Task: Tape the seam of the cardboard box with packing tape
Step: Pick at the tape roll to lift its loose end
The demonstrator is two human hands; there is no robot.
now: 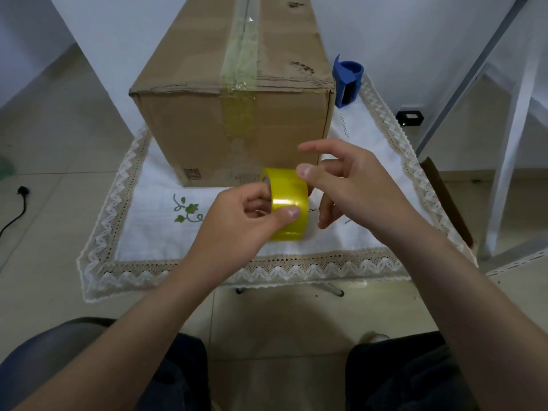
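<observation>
A brown cardboard box (189, 114) stands on a small cloth-covered table, with yellowish tape (240, 63) running along its top seam and down the near face. In front of it I hold a yellow roll of packing tape (289, 200) just above the cloth. My left hand (246, 215) grips the roll, thumb pressed on its outer face. My right hand (350, 182) is at the roll's right side, thumb tip resting on the top edge, the other fingers spread apart.
A white tablecloth (154, 232) with a lace border covers the table. A blue tape dispenser (347, 81) stands right of the box. A black plug and cable (17, 203) lie on the floor at left. White frame legs (510, 161) rise at right. My knees sit below.
</observation>
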